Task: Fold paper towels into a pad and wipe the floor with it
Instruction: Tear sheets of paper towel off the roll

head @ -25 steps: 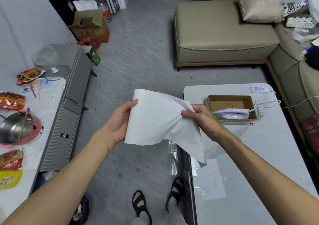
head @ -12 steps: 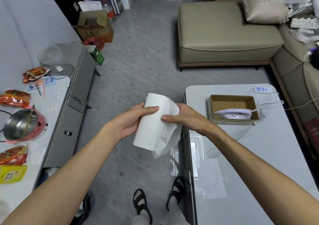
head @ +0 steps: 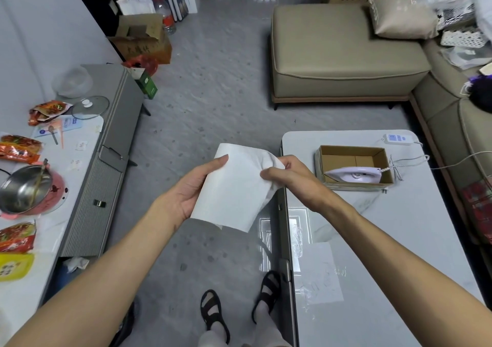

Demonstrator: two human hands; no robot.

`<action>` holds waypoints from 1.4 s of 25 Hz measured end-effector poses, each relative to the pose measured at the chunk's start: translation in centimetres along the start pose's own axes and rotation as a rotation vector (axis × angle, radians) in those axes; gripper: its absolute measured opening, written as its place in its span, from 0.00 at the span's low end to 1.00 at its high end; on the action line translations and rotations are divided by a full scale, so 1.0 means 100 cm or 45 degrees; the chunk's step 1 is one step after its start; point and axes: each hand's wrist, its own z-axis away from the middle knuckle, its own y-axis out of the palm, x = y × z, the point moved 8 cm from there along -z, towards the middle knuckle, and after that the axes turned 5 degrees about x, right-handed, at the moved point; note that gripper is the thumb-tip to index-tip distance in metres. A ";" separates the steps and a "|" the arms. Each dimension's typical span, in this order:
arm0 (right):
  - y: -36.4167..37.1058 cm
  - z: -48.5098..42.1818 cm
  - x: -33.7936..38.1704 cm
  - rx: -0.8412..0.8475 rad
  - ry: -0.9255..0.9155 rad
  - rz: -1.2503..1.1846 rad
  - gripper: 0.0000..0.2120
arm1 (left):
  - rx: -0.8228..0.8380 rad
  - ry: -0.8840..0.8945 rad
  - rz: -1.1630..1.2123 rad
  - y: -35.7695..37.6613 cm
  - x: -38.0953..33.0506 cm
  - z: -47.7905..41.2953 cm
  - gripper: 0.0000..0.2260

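A white paper towel [head: 234, 186], folded over into a narrow panel, hangs in the air above the grey floor [head: 213, 101]. My left hand [head: 193, 186] grips its left edge with the thumb on top. My right hand [head: 288, 177] pinches its crumpled upper right corner. The towel's lower edge hangs loose below both hands. My two feet in black sandals stand on the floor beneath.
A white table [head: 372, 240] on my right carries a cardboard box [head: 354, 154] with a white iron [head: 354, 174]. A low grey cabinet [head: 106, 165] on the left bears a steel pot [head: 22, 189], snack packets and a glass lid. A beige sofa [head: 340, 59] stands ahead.
The towel was spread wide between my hands. My hands came together and folded it into a narrower panel, which is now a little flatter and wider than half a second ago.
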 end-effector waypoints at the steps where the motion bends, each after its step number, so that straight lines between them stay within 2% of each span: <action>1: -0.003 0.001 -0.001 -0.018 -0.004 -0.047 0.13 | 0.018 0.048 0.002 0.002 -0.004 0.000 0.31; 4: -0.017 0.004 -0.010 -0.164 0.050 -0.330 0.18 | 0.051 0.148 0.034 0.003 -0.015 0.003 0.31; 6: -0.021 0.004 -0.017 -0.194 0.056 -0.560 0.21 | 0.075 0.188 0.069 0.002 -0.019 0.005 0.24; 8: -0.024 0.004 -0.020 -0.185 0.026 -0.716 0.18 | 0.065 0.211 0.070 -0.001 -0.023 0.006 0.18; 10: -0.031 0.007 -0.022 -0.183 0.010 -0.754 0.14 | 0.038 0.173 0.018 0.000 -0.026 0.006 0.20; 13: -0.048 0.011 -0.035 -0.265 0.049 -0.649 0.14 | -0.079 0.122 -0.260 -0.002 -0.034 0.008 0.25; 15: -0.058 0.015 -0.042 -0.254 0.083 -0.384 0.17 | -0.147 0.154 -0.479 -0.001 -0.042 0.010 0.24; 17: -0.057 0.015 -0.042 -0.137 0.100 -0.086 0.22 | -0.255 0.199 -0.605 0.000 -0.049 0.013 0.26; 19: -0.044 0.009 -0.034 0.045 0.094 -0.010 0.26 | -0.275 0.231 -0.753 0.011 -0.054 0.012 0.24; 22: -0.009 -0.008 -0.011 0.258 0.105 0.044 0.17 | -0.252 0.215 -0.888 0.029 -0.053 0.006 0.18; 25: 0.012 -0.022 0.001 0.269 0.135 0.175 0.10 | -0.290 0.176 -0.844 0.020 -0.058 0.005 0.20; 27: 0.012 -0.025 0.002 0.239 0.115 0.185 0.06 | -0.335 0.156 -0.739 0.005 -0.061 0.011 0.20; 29: 0.009 -0.023 0.002 0.235 0.111 0.137 0.09 | -0.438 0.184 -0.690 -0.010 -0.064 0.017 0.20; 32: 0.014 -0.021 0.004 0.279 0.076 0.035 0.11 | -0.585 0.338 -0.813 -0.023 -0.072 0.020 0.19; 35: 0.018 -0.023 0.005 0.199 0.066 -0.160 0.12 | -0.706 0.490 -0.940 -0.026 -0.082 0.020 0.25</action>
